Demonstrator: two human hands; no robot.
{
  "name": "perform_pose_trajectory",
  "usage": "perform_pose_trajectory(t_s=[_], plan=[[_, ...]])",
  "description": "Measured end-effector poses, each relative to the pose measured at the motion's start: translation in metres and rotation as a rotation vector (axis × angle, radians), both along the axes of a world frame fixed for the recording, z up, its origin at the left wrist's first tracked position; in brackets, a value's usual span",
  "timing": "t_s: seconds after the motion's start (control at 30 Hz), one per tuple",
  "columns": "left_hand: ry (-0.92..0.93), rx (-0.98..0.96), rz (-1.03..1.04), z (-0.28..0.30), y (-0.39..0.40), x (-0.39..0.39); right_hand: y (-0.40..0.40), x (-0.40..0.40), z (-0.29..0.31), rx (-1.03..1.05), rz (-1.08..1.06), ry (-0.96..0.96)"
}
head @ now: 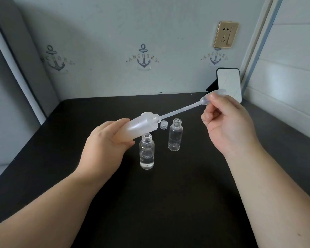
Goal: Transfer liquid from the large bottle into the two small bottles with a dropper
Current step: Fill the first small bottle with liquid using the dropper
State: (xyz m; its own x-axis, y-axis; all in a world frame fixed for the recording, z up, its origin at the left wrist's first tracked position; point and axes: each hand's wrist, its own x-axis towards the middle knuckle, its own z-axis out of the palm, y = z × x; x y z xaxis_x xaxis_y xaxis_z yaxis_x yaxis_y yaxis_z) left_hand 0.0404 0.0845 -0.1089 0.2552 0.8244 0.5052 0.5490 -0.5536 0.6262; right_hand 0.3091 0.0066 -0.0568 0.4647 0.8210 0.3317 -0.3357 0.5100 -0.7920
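Two bare forearms reach in over the black tabletop (pixel 168 203). Her left hand (pixel 104 145) wraps its fingers round the frosted, translucent large bottle (pixel 140 127), holding it tilted nearly flat above the table, neck pointing right. Her right hand (pixel 225 126) pinches the bulb of the clear plastic dropper (pixel 183 109) between thumb and fingers, its long stem slid into the bottle's open neck.

Just below stands the nearer small clear bottle (pixel 147 153), uncapped and holding some liquid. Beside it, the farther small clear bottle (pixel 175 135) looks empty. A small clear cap (pixel 164 125) lies between them.

So I'd judge one bottle partly served, the other yet to fill.
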Motion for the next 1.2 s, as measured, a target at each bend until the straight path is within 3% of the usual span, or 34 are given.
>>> perform_pose_trajectory(t_s=[0.6,0.93,1.2], plan=[[0.011,0.063,-0.025,-0.003,0.002,0.001,0.0,-0.017,-0.01,-0.147,0.057,-0.341],[0.016,0.054,-0.009,-0.005,0.003,0.001,0.0,-0.013,-0.01,-0.16,0.068,-0.31],[-0.003,0.044,0.04,-0.005,0.005,0.0,0.0,-0.005,-0.006,-0.102,0.075,-0.091]])
